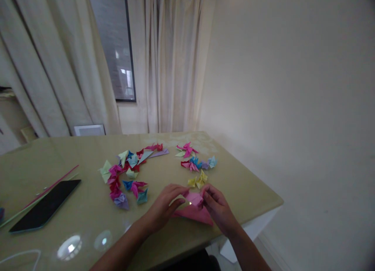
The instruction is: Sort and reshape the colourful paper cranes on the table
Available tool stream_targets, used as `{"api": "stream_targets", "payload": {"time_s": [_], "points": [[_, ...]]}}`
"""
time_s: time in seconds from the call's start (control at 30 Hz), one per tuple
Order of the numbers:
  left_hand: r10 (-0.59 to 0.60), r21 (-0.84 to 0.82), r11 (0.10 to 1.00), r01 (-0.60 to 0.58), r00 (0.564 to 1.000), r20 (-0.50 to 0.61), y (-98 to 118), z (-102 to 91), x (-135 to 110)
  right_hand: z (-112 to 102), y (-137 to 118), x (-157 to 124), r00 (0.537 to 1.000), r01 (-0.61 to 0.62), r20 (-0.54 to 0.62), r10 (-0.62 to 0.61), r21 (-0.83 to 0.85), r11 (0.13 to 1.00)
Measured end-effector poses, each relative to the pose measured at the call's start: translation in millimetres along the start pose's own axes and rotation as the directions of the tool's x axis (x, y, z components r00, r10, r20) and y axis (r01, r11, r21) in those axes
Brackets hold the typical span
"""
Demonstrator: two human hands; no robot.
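Observation:
Between my two hands, just above the near right part of the table, is a small piece of folded pink paper [193, 199]. My left hand [168, 204] has its fingertips closed on the left edge of the pink paper. On the opposite side, my right hand [217, 206] pinches the paper between thumb and fingers. Beneath lies a larger darker-pink paper [195, 214], partly hidden by the hands. Just beyond my fingers sit yellow folded paper pieces [199, 180].
Several colourful origami pieces [115, 181] form a curve left of centre, with more folded pieces [195, 163] at the back right. A black tablet-like slab [45, 206] lies left beside a thin pink stick [52, 185]. The glossy table [246, 189] ends near the wall.

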State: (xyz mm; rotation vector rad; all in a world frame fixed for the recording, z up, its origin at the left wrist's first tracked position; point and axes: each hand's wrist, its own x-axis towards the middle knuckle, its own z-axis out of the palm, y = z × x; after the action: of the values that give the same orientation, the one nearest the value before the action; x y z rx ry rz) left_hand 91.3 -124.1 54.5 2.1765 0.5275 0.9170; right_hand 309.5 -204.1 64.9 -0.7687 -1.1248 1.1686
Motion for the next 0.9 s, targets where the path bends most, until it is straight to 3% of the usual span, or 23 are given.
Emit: {"api": "stream_targets", "payload": {"time_s": [0.17, 0.3, 0.4, 0.5, 0.63, 0.77, 0.9], "points": [[-0.014, 0.010, 1.000, 0.013, 0.997, 0.079, -6, 4.5, 0, -17, 6, -12, 0.994, -0.063, -0.094, 0.059, -0.039, 0.997], [-0.004, 0.205, 0.978, -0.024, 0.991, 0.136, -12, 4.9, -1, -37, 5, -18, 0.988, -0.075, -0.153, 0.024, -0.339, 0.938], [-0.019, 0.405, 0.912, -0.070, 0.977, 0.211, -11, 3.6, -2, -45, 6, -23, 0.992, -0.095, -0.126, 0.024, -0.602, 0.793], [-0.052, 0.487, 0.869, -0.084, 0.965, 0.258, -7, 0.8, -2, -45, 5, -29, 0.996, -0.080, -0.077, 0.033, -0.743, 0.664], [-0.116, 0.447, 0.894, -0.041, 0.941, 0.318, -2, -3.5, -2, -40, 0, -33, 0.999, 0.003, 0.029, 0.035, -0.816, 0.579], [-0.212, 0.396, 0.917, 0.055, 0.907, 0.363, -2, -4.5, -2, -38, -4, -30, 0.990, 0.015, 0.081, 0.116, -0.876, 0.482], [-0.228, 0.366, 0.927, 0.080, 0.896, 0.381, -2, -5.0, -1, -37, -2, -24, 0.974, 0.071, 0.152, 0.168, -0.908, 0.414]]}}
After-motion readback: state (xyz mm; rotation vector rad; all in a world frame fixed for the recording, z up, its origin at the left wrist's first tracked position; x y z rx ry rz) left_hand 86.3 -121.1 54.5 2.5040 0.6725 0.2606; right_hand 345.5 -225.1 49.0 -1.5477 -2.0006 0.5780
